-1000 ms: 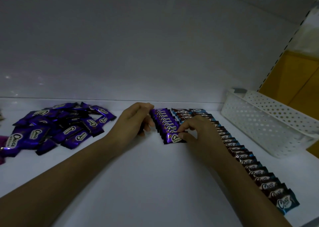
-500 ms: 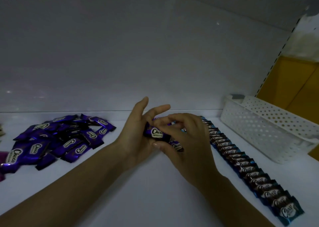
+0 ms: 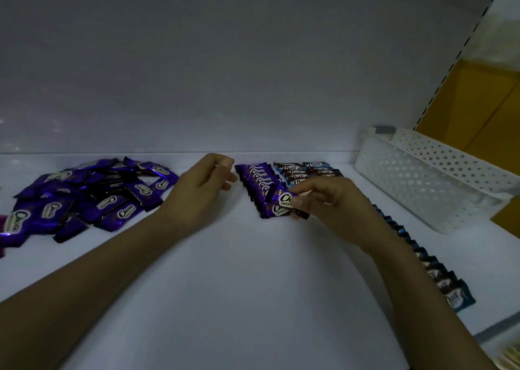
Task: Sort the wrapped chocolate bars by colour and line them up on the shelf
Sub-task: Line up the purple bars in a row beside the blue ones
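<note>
A row of purple wrapped bars [image 3: 257,181] runs from the back wall toward me at the shelf's middle. My right hand [image 3: 329,203] pinches a purple bar [image 3: 284,199] at the front end of that row. Just left of the row, my left hand [image 3: 201,188] hovers with its fingers loosely curled and holds nothing. A long row of blue-and-brown bars [image 3: 304,171] stretches along the right side, partly hidden by my right forearm, and ends near the front edge [image 3: 458,296]. A loose heap of purple bars [image 3: 92,198] lies at the left.
A white perforated plastic basket [image 3: 433,178] stands at the right against the shelf upright. The white back wall [image 3: 253,88] closes off the shelf behind the rows. Bare white shelf surface [image 3: 239,271] lies between my forearms.
My right hand took the purple bar from between both hands and lowered it to the front end of the purple row. The left hand let go and drew back to the left.
</note>
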Motion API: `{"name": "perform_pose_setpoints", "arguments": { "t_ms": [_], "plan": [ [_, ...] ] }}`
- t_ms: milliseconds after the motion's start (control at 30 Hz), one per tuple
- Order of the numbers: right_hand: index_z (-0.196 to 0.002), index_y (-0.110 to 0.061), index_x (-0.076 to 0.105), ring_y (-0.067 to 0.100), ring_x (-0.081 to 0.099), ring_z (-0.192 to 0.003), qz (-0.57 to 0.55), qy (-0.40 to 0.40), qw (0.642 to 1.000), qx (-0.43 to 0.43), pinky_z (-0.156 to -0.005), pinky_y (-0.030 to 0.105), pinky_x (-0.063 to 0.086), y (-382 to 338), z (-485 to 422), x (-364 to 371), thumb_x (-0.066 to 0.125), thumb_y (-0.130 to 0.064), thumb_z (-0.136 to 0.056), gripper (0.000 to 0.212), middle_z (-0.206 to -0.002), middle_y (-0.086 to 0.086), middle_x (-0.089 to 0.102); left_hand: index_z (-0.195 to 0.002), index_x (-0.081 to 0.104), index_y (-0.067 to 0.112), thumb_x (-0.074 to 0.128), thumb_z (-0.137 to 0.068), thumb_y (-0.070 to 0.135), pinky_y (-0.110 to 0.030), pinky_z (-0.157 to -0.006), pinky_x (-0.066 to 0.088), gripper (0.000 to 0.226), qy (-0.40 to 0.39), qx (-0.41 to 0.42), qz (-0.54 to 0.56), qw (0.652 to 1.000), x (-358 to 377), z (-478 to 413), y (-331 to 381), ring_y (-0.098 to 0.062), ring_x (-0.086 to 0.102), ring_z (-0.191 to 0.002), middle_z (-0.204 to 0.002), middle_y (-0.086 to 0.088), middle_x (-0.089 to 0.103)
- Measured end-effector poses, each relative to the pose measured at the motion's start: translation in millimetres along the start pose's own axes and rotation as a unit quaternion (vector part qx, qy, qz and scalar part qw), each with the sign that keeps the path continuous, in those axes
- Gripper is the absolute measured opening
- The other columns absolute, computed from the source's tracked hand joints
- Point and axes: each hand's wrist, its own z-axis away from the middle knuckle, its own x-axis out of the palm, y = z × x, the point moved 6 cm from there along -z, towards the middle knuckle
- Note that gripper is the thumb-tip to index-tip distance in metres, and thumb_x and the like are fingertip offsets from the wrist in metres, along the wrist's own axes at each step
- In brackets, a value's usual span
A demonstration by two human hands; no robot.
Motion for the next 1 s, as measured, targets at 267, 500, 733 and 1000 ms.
{"name": "perform_pose_setpoints", "arguments": {
  "t_ms": [267,500,733,1000],
  "plan": [
    [-0.077,-0.035,0.064,0.0,0.055,-0.072,0.19,-0.074,0.979,0.015,-0.064,0.015,0.039,13,1,7,0.072,-0.027,-0.08,0.011,-0.079,-0.016,0.063,-0.111,0.055,0.017,0.043,-0.1,0.032,-0.031,-0.082,0.047,0.022,-0.007,0.003,0.01,1.0,1,1,-1,-0.014,0.065,-0.083,-0.092,0.001,0.069],
    [-0.088,-0.029,0.07,-0.004,0.045,-0.08,0.244,-0.031,0.969,-0.037,-0.073,0.023,0.032,12,-2,8,0.069,-0.032,-0.082,0.007,-0.086,-0.024,0.052,-0.109,0.055,0.024,0.041,-0.1,0.036,-0.03,-0.082,0.049,0.02,-0.011,0.012,-0.014,1.0,-1,-2,-5,-0.005,0.066,-0.08,-0.092,0.007,0.069],
    [-0.084,-0.029,0.068,0.003,0.043,-0.083,0.25,-0.005,0.967,-0.045,-0.075,0.025,0.03,15,-6,8,0.07,-0.031,-0.08,0.005,-0.088,-0.015,0.052,-0.117,0.053,0.021,0.045,-0.099,0.033,-0.033,-0.083,0.049,0.023,-0.012,0.03,-0.037,0.999,0,-1,-6,-0.01,0.066,-0.083,-0.094,0.006,0.069],
    [-0.077,-0.023,0.065,-0.001,0.043,-0.08,0.199,0.062,0.976,-0.065,-0.07,0.017,0.031,-2,-2,2,0.073,-0.024,-0.079,0.009,-0.084,-0.011,0.053,-0.132,0.043,0.026,0.052,-0.094,0.037,-0.028,-0.074,0.049,0.041,-0.055,0.132,-0.238,0.961,12,6,5,-0.002,0.058,-0.084,-0.102,0.018,0.058]
  ]
}}
